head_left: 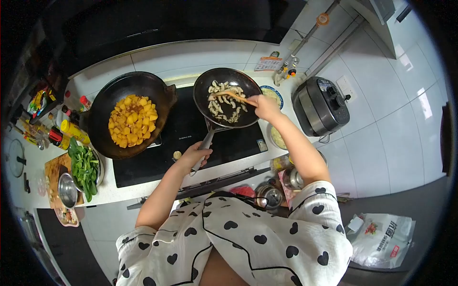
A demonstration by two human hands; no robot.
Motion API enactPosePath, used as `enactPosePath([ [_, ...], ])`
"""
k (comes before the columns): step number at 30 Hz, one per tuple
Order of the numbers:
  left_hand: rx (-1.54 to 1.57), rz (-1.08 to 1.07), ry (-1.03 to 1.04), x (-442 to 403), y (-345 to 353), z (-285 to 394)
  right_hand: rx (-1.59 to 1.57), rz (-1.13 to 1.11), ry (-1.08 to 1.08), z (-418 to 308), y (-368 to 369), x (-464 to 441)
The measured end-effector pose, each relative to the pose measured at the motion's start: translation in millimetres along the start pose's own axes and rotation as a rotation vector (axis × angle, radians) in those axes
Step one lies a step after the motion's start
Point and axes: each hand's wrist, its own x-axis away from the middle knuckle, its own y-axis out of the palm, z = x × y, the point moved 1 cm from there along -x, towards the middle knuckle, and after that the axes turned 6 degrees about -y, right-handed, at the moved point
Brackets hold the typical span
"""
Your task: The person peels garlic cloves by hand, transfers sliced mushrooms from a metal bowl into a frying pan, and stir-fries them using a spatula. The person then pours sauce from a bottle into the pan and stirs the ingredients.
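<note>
Left hand [194,155]: my fingers wrap the long grey handle [206,142] at the pan's seven o'clock, I judge to steady it.
Right hand [265,107]: my fingers grip the slim wooden spatula [237,97] near the rim's four o'clock; its tip points to nine, suited to stirring.
Frying pan [238,78]: at twelve o'clock from me, over the flat glossy cooktop [138,172]; round, dark, its raised rim containing pale, irregular strips [217,114].
Wok [101,136]: at nine o'clock from the pan; deep, blackened, holding glistening yellow chunks [132,121].

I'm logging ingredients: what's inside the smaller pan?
The smaller pan holds pale strips and the end of a wooden utensil. The surface directly beneath them is covered.
</note>
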Motion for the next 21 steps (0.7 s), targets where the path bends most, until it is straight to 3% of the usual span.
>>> enactPosePath([
  [5,0.007,-0.004,-0.009,0.6,1.8,1.3,0.155,-0.150,-0.056,-9.2,-75.0,26.7],
  [8,0.011,-0.015,-0.019,1.5,2.3,2.3,0.191,-0.217,-0.125,-17.4,-65.0,31.4],
  [16,0.020,-0.018,0.014,3.3,2.4,3.2,0.081,0.150,0.117,-2.6,-7.9,-17.0],
  [21,0.022,0.016,0.004,6.3,3.1,5.2,0.070,0.014,-0.029,8.0,5.7,5.4],
])
